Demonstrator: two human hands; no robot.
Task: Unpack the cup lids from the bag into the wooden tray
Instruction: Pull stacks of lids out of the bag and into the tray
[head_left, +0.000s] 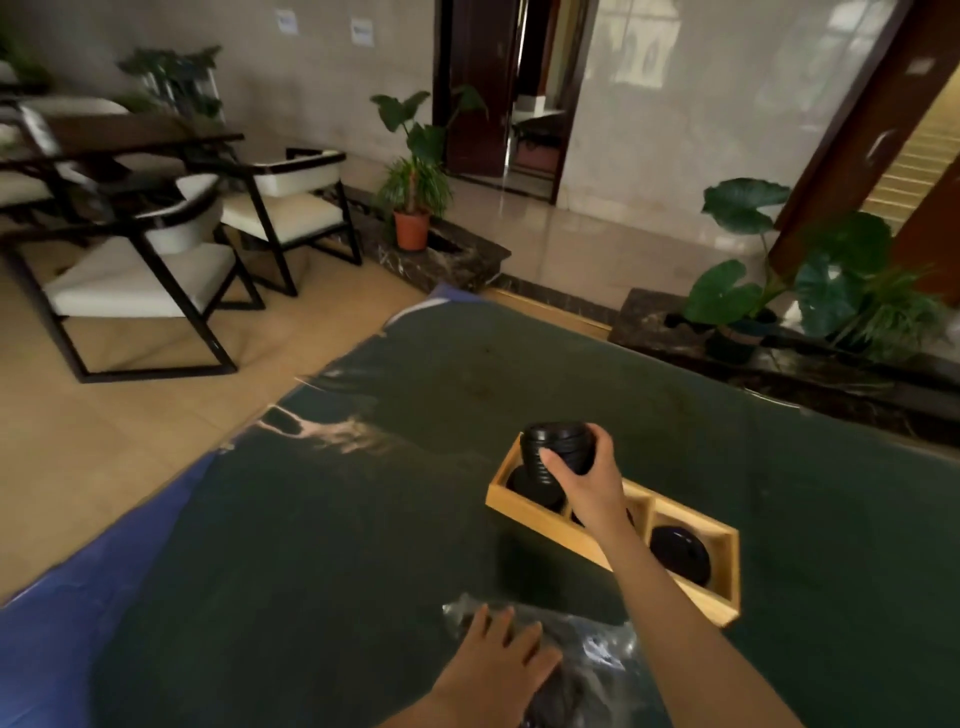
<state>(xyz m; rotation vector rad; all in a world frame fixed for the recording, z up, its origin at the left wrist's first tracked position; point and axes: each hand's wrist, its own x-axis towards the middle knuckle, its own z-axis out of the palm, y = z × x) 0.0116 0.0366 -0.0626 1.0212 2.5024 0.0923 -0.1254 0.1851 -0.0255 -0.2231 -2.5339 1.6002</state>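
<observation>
the right hand (576, 467) is clenched around a stack of black cup lids (553, 451), thumb on the near side and fingers wrapped over the far side. the stack is tilted a little and hangs over the far left compartment of the wooden tray (576, 540); whether its bottom end touches anything inside cannot be told. the tray is a long, light-coloured box with three compartments in a row, lying at a slant on the dark green surface (337, 519). black lids (535, 491) already lie in the far left compartment under the held stack, another black pile (678, 553) fills the near right compartment, and the middle compartment is mostly hidden behind the right wrist, with only a dark sliver showing.

the left hand (501, 654) lies flat and released, fingers spread, pressing on top of a clear, crinkled plastic bag (597, 654) at the near edge of the surface. dark shapes show through the plastic under and beside the hand; they look like more lids, but the blur makes that hard to confirm. the bag sits just in front of the tray, apart from it.

the green cover on the surface is glossy and wrinkled along its left side, with a blue layer (78, 587) showing beyond its edge. beyond the surface stand white-cushioned chairs (156, 270) with black frames, a potted plant (413, 208) in an orange pot, and a large-leafed plant (769, 291) on the right.
</observation>
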